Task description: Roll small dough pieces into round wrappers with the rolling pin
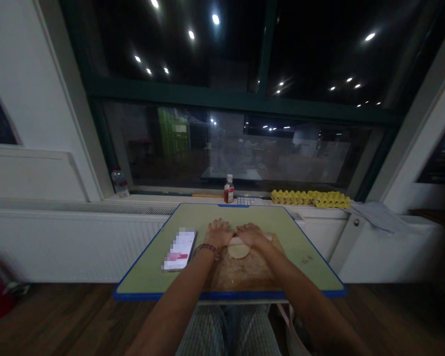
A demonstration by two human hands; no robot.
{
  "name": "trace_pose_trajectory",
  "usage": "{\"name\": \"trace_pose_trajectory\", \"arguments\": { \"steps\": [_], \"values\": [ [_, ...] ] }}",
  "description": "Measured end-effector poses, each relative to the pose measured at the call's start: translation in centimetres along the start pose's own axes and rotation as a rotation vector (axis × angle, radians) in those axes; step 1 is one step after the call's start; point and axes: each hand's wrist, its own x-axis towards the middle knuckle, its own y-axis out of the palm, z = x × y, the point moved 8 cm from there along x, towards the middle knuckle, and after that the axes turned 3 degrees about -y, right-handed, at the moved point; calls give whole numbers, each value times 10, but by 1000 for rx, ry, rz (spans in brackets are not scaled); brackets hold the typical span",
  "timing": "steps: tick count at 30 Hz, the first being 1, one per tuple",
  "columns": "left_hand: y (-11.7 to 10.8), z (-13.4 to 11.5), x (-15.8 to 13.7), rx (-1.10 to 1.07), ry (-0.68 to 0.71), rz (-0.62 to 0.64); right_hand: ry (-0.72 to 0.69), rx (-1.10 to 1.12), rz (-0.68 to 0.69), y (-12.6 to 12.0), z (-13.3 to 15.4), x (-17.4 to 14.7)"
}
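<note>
My left hand [218, 233] lies palm down with its fingers stretched out and spread, over the left part of a pale rolling pin [237, 241]. Flat on the same pin rests my right hand [249, 234], its fingers pointing toward the left hand. The pin's right end sticks out past it; the left end is hidden. Just below both hands, a round, flat piece of dough [239, 251] lies partly under the pin. Beneath it is a brown wooden board [244, 277], dusted with what looks like flour.
The small green table [148, 272] has a blue edge. A phone [180, 250] lies left of the board. Beyond, on the window sill, stand a small red-labelled bottle [229, 190], yellow egg trays [309, 199] and a clear plastic bottle [119, 183]. A cloth [380, 216] hangs at right.
</note>
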Motion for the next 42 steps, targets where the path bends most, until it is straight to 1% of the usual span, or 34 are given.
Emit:
{"name": "trace_pose_trajectory", "arguments": {
  "steps": [3,5,9,13,17,21,23,26,29,34,39,40,42],
  "values": [
    [2,2,-5,-24,-30,57,5,-19,-50,2,2,-9],
    [1,-2,-9,-37,10,75,3,-31,-81,2,5,-16],
    [-3,-8,-19,-23,74,58,-16,-59,-142,-1,12,-29],
    [-4,-8,-27,-23,42,-1,-5,-123,-244,-6,18,-40],
    [-6,-8,-34,-22,30,-87,45,-148,-297,-7,20,-51],
    [-8,-8,-41,-12,13,-182,0,-226,-323,-4,27,-58],
    [-9,-9,-45,-1,21,-230,-1,-241,-343,-2,28,-58],
    [-12,-12,-52,18,52,-282,-2,-226,-380,0,29,-59],
    [-15,-14,-59,32,65,-298,26,-164,-414,-3,29,-66],
    [-16,-17,-71,32,94,-332,62,-87,-423,-8,33,-83],
    [-11,-16,-75,10,104,-310,55,-4,-420,-6,36,-94],
    [-10,-16,-75,9,103,-300,48,13,-406,-6,35,-94],
    [-10,-16,-74,9,102,-280,27,49,-331,-5,32,-89]
  ]
}}
